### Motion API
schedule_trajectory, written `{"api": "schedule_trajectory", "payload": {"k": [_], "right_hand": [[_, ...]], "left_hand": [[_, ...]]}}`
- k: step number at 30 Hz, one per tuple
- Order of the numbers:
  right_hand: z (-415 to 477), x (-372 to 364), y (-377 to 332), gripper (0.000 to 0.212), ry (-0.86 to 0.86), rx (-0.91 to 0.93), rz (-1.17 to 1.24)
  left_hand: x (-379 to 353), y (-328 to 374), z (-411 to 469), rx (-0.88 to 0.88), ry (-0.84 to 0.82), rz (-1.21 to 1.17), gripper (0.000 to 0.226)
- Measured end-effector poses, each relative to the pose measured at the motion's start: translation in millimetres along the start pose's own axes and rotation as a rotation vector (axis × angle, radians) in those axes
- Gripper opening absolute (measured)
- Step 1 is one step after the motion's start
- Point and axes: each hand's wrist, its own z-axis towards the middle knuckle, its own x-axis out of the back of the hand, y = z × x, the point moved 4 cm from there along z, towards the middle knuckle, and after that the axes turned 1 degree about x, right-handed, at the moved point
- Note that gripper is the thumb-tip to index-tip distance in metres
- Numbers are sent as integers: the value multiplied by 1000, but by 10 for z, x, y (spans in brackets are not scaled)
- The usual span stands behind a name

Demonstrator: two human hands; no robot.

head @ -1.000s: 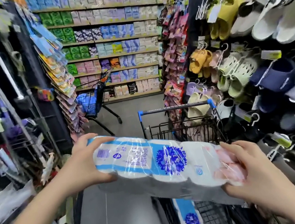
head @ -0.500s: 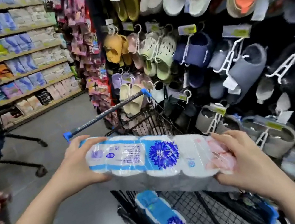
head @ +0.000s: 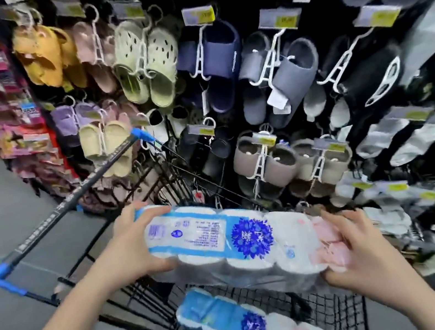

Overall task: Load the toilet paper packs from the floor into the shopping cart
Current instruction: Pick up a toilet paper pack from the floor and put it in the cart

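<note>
above the black wire shopping cart [head: 332,310], a long plastic-wrapped toilet paper pack with blue print [head: 233,245] hangs level, the left hand [head: 129,247] and right hand [head: 365,252] each clasping one end. a matching pack [head: 238,324] lies in the basket below. the slick film could slide from either hand, and the long pack might catch the cart rim while lowering.

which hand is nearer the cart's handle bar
Left. The left hand grips the held pack's end just below the handle bar; the right hand is at the far end.
</note>
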Motion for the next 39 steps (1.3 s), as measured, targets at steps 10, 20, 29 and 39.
{"api": "schedule_trajectory", "payload": {"k": [10, 20, 29, 39], "right_hand": [[-248, -17, 601, 109, 27, -197, 87], [-136, -421, 985, 107, -13, -292, 123], [6, -1084, 1231, 113, -133, -421, 75], [108, -1941, 1374, 122, -244, -515, -33]], "left_hand": [[-653, 351, 645, -49, -171, 57, 97], [-1149, 306, 918, 13, -259, 187, 109], [-1801, -129, 1134, 62, -338, 233, 119], [-2569, -761, 1205, 99, -436, 251, 118]]}}
